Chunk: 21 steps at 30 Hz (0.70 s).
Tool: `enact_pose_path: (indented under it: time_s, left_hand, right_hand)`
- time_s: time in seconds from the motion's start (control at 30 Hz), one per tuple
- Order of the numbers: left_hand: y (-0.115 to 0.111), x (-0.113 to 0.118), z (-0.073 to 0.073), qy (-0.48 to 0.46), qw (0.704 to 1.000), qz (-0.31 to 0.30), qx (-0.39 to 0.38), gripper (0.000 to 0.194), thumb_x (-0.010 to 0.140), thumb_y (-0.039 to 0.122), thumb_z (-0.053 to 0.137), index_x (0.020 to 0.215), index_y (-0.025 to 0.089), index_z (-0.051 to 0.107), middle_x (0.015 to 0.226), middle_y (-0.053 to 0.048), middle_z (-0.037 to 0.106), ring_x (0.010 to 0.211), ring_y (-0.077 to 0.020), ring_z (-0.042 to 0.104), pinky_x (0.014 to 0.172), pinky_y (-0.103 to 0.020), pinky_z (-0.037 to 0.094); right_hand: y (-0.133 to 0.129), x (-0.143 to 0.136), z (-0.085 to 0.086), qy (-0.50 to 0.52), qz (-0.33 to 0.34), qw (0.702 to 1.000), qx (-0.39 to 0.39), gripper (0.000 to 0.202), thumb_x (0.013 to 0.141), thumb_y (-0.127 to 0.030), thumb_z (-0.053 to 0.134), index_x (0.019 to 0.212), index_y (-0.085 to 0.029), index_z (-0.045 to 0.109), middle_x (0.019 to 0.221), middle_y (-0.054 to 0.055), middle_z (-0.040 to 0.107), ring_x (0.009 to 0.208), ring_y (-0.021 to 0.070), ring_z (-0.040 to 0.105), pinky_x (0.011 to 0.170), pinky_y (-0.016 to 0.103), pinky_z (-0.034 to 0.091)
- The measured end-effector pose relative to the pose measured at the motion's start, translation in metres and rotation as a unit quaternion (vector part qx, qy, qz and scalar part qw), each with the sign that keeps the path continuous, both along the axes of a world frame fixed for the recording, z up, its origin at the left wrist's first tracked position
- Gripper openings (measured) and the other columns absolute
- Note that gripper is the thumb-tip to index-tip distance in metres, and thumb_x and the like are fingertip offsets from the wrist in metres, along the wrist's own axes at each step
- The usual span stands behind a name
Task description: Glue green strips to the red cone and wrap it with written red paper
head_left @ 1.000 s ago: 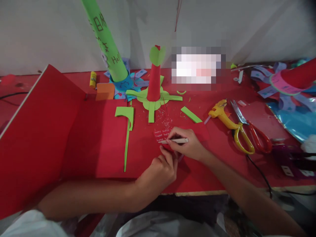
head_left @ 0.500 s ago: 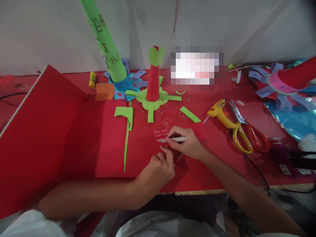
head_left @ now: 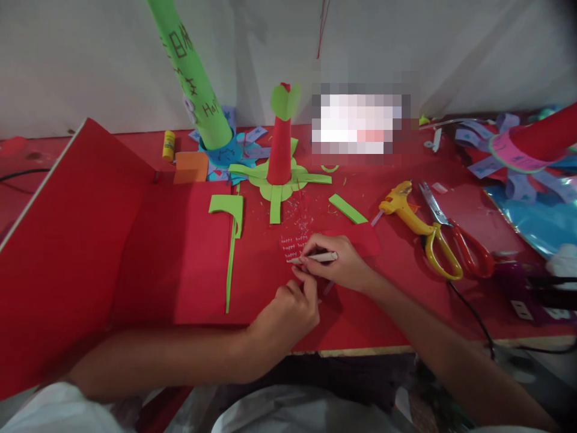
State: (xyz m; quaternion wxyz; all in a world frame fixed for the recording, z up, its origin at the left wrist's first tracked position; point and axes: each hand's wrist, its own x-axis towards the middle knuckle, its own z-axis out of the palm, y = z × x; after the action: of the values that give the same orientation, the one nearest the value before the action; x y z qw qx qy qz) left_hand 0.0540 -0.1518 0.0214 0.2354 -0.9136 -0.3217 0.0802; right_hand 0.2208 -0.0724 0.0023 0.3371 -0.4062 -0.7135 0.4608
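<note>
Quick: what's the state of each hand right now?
Left hand: fingers curled at the written-on red paper; grip cannot be told.
Right hand: closed around the white pen.

Behind the red-topped counter rises a pale grey wall, streaked with soft shadows. Above the counter, a thin red cord hangs down. Below the counter's front edge, the space is dim.
</note>
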Motion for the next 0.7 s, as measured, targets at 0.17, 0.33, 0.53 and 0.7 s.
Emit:
enact_pose_path:
  time_s: [0.17,0.33,0.53,0.7]
  left_hand:
    - [-0.0003,0.0,0.0005,0.001,1.0,-0.003,0.0,0.038,0.083,0.001,0.05,0.112,-0.003,0.075,0.1,-0.022,0.073,0.05,-0.011,0.058,0.043,-0.02,0.044]
    - [0.0001,-0.0001,0.0023,-0.005,1.0,-0.003,-0.004,0.037,0.081,0.001,0.051,0.107,-0.002,0.077,0.099,-0.021,0.074,0.049,-0.0112,0.059,0.043,-0.02,0.044]
    - [0.0001,-0.0002,0.0031,-0.002,1.0,-0.002,-0.004,0.035,0.083,0.0,0.05,0.107,-0.002,0.076,0.1,-0.021,0.074,0.05,-0.0112,0.059,0.043,-0.02,0.044]
    - [0.0,0.0,0.0033,0.004,1.0,-0.001,-0.014,0.033,0.085,0.002,0.053,0.108,-0.003,0.075,0.1,-0.021,0.073,0.051,-0.0107,0.058,0.043,-0.02,0.044]
  right_hand:
    - [-0.0003,0.0004,0.0016,-0.002,0.001,1.0,-0.006,0.011,0.086,-0.023,0.069,0.077,-0.019,0.064,0.068,-0.001,0.068,0.06,0.0105,0.057,0.056,0.021,0.042]
    - [-0.0013,0.0019,-0.0014,0.008,-0.013,1.0,-0.023,0.013,0.085,-0.026,0.07,0.076,-0.02,0.062,0.067,-0.001,0.068,0.059,0.0109,0.056,0.054,0.022,0.041]
    - [-0.0019,0.0018,-0.0043,0.005,-0.031,0.999,-0.029,0.013,0.085,-0.025,0.069,0.076,-0.02,0.06,0.065,-0.002,0.066,0.057,0.0101,0.054,0.053,0.022,0.04]
    - [-0.0012,0.0011,-0.0018,0.005,-0.019,1.0,-0.014,0.014,0.085,-0.026,0.069,0.075,-0.02,0.061,0.065,-0.003,0.064,0.057,0.0097,0.052,0.053,0.021,0.039]
